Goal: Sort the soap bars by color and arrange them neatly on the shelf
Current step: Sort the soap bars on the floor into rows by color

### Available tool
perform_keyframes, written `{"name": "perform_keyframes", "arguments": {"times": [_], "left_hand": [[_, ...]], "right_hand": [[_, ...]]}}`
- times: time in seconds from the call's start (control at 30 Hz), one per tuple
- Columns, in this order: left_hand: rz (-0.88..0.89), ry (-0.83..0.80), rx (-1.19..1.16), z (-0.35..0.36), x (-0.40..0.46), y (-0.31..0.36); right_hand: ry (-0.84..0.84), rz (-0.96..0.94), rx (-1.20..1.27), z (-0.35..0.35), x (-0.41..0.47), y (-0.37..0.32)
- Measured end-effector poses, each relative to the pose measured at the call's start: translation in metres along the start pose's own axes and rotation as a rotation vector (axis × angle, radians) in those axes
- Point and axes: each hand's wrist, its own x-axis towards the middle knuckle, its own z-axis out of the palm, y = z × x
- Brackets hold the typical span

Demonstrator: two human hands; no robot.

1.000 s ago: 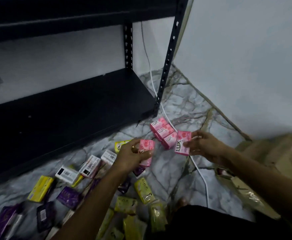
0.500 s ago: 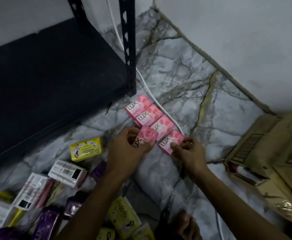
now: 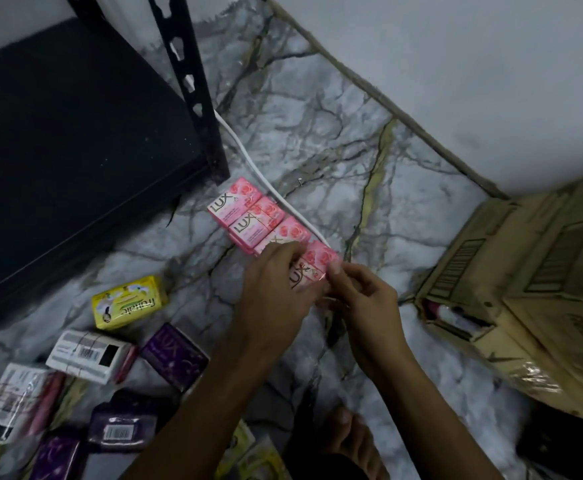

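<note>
A row of pink Lux soap bars [image 3: 248, 216] lies on the marble floor by the foot of the black shelf [image 3: 75, 140]. Both hands meet at the near end of the row, on the nearest pink bar [image 3: 312, 268]. My left hand [image 3: 276, 292] lies over its left side with the fingers curled on it. My right hand [image 3: 359, 296] pinches its right edge. Whether another bar lies under my left hand is hidden. A yellow bar [image 3: 129, 303], purple bars [image 3: 174, 355] and white-backed bars [image 3: 89, 355] lie scattered at the lower left.
A white cable [image 3: 266, 178] runs along the floor behind the pink row. A cardboard box [image 3: 525, 306] lies open on its side at the right, against the wall. My bare foot [image 3: 349, 441] rests on the floor at the bottom.
Both hands came down from the air to the floor with pink bars. They now sit together at the near end of the row. The camera tilted down and closer.
</note>
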Motion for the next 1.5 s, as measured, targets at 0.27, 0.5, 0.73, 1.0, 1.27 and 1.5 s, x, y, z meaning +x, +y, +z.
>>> {"name": "perform_keyframes", "arguments": {"times": [0.27,0.5,0.73,1.0,1.27,1.5], "left_hand": [[0.096,0.001,0.332,-0.031,0.036,-0.025],[-0.015,-0.119,0.487,-0.053,0.07,-0.059],[0.012,-0.125,0.467,-0.052,0.067,-0.066],[-0.023,0.001,0.36,-0.121,-0.013,-0.042],[-0.171,0.137,0.301,-0.233,-0.149,-0.032],[-0.226,0.292,0.149,-0.296,-0.249,0.0]], "right_hand": [[0.157,0.02,-0.027,0.004,0.031,0.012],[0.286,-0.058,-0.368,0.013,0.052,0.038],[0.277,-0.116,-0.464,0.017,0.053,0.04],[0.229,-0.203,-0.732,0.015,0.003,-0.011],[-0.372,-0.341,-1.012,0.091,-0.114,-0.112],[-0.882,-0.277,-1.364,0.164,-0.227,-0.194]]}}
